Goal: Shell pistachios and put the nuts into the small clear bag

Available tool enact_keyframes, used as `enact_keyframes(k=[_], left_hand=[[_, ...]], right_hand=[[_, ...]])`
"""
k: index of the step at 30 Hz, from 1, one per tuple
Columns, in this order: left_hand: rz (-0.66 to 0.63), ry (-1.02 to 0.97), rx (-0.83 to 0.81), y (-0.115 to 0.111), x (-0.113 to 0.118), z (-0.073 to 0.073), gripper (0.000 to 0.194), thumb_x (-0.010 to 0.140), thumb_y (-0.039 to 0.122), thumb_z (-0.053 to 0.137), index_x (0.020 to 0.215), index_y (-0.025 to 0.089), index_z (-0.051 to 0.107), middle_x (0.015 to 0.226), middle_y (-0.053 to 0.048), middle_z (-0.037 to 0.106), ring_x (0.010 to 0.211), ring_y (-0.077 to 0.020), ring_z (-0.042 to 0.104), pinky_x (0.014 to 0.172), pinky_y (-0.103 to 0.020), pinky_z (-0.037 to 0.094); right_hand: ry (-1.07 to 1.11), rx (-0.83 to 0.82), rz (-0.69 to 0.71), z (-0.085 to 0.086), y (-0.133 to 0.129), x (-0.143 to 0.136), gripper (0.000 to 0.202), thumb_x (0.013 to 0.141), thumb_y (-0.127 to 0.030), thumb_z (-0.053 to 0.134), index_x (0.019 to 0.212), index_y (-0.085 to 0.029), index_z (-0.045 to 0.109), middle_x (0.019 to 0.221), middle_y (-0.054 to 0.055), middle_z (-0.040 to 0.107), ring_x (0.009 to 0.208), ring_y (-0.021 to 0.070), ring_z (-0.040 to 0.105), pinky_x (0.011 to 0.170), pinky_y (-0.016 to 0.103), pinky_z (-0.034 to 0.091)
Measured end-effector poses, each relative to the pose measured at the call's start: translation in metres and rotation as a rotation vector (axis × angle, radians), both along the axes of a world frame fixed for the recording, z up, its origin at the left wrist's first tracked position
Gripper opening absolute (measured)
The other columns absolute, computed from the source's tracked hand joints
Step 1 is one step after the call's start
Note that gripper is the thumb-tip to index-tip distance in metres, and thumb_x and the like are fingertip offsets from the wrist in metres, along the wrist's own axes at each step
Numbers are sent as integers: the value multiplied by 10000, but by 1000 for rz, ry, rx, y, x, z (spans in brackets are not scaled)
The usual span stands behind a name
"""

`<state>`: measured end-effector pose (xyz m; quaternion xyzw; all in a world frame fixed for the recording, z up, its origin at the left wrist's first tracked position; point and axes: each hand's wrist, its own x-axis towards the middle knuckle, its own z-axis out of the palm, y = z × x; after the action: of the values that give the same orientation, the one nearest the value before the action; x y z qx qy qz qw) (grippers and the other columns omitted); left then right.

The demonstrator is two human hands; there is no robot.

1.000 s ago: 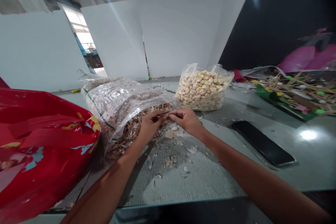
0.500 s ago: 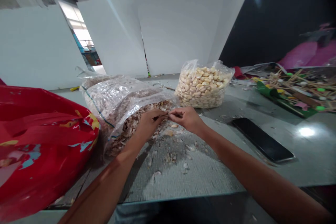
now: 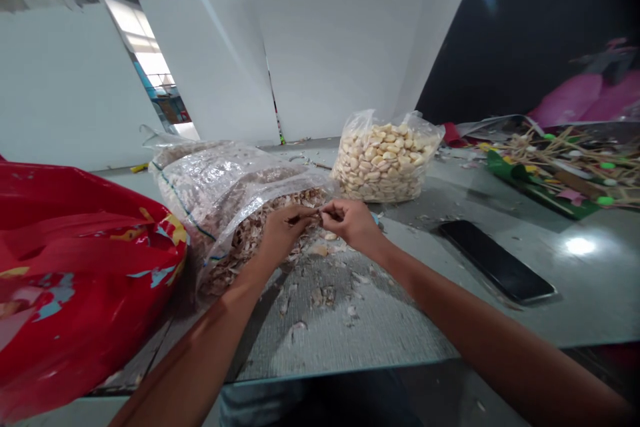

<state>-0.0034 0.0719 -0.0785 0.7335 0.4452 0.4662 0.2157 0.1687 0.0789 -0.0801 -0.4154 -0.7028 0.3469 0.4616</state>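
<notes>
By a big white wall (image 3: 340, 47), a gray counter (image 3: 360, 340) has shiny red plastic (image 3: 100, 213) on the left, then a see-through bag (image 3: 225, 170) full of dry peels (image 3: 247, 243). Just beside the peels, the left hand (image 3: 317, 212) and right hand (image 3: 323, 213) meet over the counter, fingertips pinching a tiny piece (image 3: 320, 211) too small to name. Next come a bag of pale cloves (image 3: 383, 160), a black phone (image 3: 495, 260) and a messy pile of sticks (image 3: 565, 153).

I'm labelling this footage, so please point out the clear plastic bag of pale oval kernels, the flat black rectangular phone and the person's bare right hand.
Clear plastic bag of pale oval kernels (image 3: 425, 128), head view: its upper right corner.
Flat black rectangular phone (image 3: 495, 260), head view: its dark face.
Bare right hand (image 3: 355, 224), head view: its back.
</notes>
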Motion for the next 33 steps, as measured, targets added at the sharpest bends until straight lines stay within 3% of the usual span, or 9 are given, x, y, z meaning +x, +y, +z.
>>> enact_keyframes(k=[4,11,17,24,33], left_hand=[[14,-146,-70,-1,3,-2,196,735,279,663,892,189,740,760,-24,705,604,-120,576,576,-227,444],[-21,-370,-96,-4,7,1,205,721,297,673,878,170,704,764,-20,686,641,-123,593,589,-228,483],[76,-167,58,-4,2,1,189,698,295,725,841,175,697,776,-21,692,648,-127,607,604,-230,481],[25,90,407,-3,-4,1,83,793,256,653,841,200,690,898,-49,712,865,-162,649,805,-294,500],[-11,170,478,-3,-8,1,81,827,219,614,853,202,689,943,-55,699,881,-143,645,791,-264,500]], right_hand=[[195,-131,89,4,0,-1,177,687,-308,561,755,-151,605,614,15,622,538,111,556,499,197,414],[346,-222,84,5,5,5,188,699,-331,586,740,-148,570,586,-4,604,508,106,570,545,232,501],[254,-121,49,8,5,10,195,719,-327,615,781,-144,595,616,-2,600,522,110,570,523,223,474],[176,-126,169,11,-6,5,276,751,-381,613,823,-131,704,648,19,631,570,122,561,560,235,451],[131,-78,152,14,-8,7,266,758,-345,603,848,-128,728,646,14,639,575,113,549,543,212,407]])
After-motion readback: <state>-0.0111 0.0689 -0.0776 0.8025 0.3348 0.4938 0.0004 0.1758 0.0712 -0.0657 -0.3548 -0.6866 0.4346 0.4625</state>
